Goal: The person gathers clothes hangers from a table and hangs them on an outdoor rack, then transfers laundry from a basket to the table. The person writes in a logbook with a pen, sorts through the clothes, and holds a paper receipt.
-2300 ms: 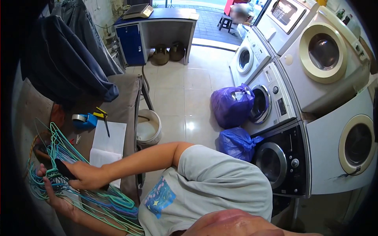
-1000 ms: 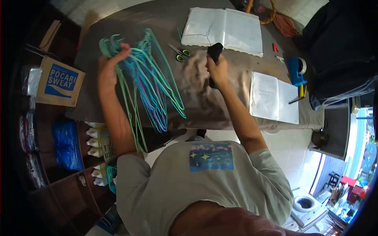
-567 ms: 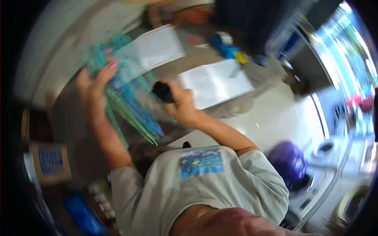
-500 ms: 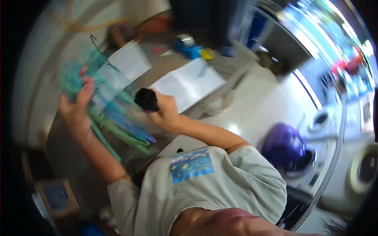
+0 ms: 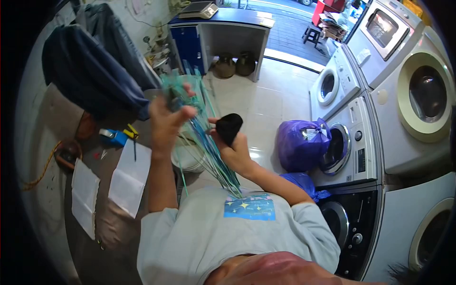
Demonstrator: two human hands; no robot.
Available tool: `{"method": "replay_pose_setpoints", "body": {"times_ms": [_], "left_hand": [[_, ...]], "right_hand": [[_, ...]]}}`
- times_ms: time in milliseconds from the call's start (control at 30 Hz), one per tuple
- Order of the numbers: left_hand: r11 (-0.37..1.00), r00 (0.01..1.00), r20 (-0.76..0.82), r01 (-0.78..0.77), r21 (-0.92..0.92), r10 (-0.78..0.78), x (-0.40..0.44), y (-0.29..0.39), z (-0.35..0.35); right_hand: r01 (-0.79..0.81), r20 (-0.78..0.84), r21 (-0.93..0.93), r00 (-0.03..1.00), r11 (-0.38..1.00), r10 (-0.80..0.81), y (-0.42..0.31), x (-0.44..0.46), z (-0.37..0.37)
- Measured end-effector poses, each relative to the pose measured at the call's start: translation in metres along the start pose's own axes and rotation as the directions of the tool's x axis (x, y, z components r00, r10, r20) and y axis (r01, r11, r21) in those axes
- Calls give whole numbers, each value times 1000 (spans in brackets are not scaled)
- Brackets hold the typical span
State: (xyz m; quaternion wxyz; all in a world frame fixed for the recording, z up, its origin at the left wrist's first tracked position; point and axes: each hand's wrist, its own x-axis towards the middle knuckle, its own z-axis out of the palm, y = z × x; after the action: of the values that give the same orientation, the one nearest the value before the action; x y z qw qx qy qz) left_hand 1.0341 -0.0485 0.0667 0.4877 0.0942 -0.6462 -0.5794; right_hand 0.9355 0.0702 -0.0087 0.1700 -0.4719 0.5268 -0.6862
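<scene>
A bunch of thin green and blue clothes hangers (image 5: 216, 156) slants down in front of my chest, its upper end blurred by motion. My left hand (image 5: 168, 118) is closed round that upper part. My right hand (image 5: 235, 154) grips a small black bundle (image 5: 229, 128), soft-looking, whose kind I cannot make out. The right fingers are close beside the hangers; whether they touch them I cannot tell.
On the table at left lie an open notebook (image 5: 129, 178), a second white booklet (image 5: 85, 198) and a blue tape dispenser (image 5: 114, 137). Dark clothes (image 5: 90, 71) hang behind. Purple bags (image 5: 299, 145) stand by washing machines (image 5: 349, 142) at right. A blue-topped desk (image 5: 237, 19) is ahead.
The view has turned away from the table toward the floor and doorway. Both hands have swung with it, carrying the hangers and the black bundle off from above the table.
</scene>
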Motion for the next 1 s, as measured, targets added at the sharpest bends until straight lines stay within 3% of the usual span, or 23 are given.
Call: {"method": "replay_pose_setpoints", "body": {"times_ms": [33, 67, 133, 200, 267, 333, 367, 433, 500, 567, 600, 633, 733, 767, 833, 867, 900, 1000], "left_hand": [[994, 995, 92, 22, 110, -32, 13, -13, 21], [989, 990, 135, 22, 149, -42, 27, -28, 41], [981, 979, 190, 38, 189, -74, 52, -62, 73], [884, 973, 230, -95, 457, -15, 77, -97, 98], [651, 940, 313, -321, 688, 133, 102, -119, 120], [887, 993, 83, -109, 448, 81, 123, -152, 148], [889, 992, 87, -118, 442, 89, 134, -161, 159], [983, 998, -8, 63, 170, -62, 162, -179, 175], [985, 999, 15, 27, 168, -30, 201, -203, 187], [922, 996, 78, -59, 384, 32, 249, -237, 197], [820, 942, 191, -335, 463, 277, 274, -234, 202], [824, 940, 195, -340, 452, 281, 296, -245, 208], [919, 950, 196, -290, 268, 243, 356, -279, 232], [964, 967, 214, -183, 193, 140, 372, -286, 239], [997, 958, 279, 59, 52, -71, 398, -301, 257], [995, 930, 357, 77, 59, -93, 411, -312, 266], [995, 923, 374, 74, 59, -91, 423, -320, 279], [973, 830, 544, 209, -99, -123, 452, -348, 319]], "right_hand": [[-8, -7, -12, 1000, 1000, 8, 7, 4, -16], [-134, -89, 24, 987, 991, 136, 14, 5, -31], [-217, -208, 115, 949, 969, 237, 24, 12, -54], [-280, -280, 223, 899, 934, 337, 31, 22, -78], [-262, -348, 268, 871, 927, 347, 46, 39, -95], [-247, -380, 289, 857, 925, 348, 63, 63, -111], [-230, -398, 309, 850, 923, 345, 70, 77, -119], [-195, -416, 274, 859, 942, 299, 96, 110, -138], [-165, -442, 237, 859, 957, 258, 114, 145, -154], [-194, -448, 226, 850, 955, 279, 125, 188, -174], [-212, -439, 160, 859, 964, 262, 123, 212, -184], [-207, -448, 152, 857, 966, 254, 127, 232, -195], [-269, -458, -83, 865, 960, 203, 143, 283, -235], [-119, -470, -360, 880, 925, -70, 167, 296, -258], [-33, -540, -510, 790, 860, -290, 182, 323, -283], [-133, -499, -531, 848, 837, -182, 182, 330, -296], [-138, -514, -528, 838, 838, -186, 188, 340, -304], [-57, -351, -704, 895, 708, -276, 218, 366, -331]]}}
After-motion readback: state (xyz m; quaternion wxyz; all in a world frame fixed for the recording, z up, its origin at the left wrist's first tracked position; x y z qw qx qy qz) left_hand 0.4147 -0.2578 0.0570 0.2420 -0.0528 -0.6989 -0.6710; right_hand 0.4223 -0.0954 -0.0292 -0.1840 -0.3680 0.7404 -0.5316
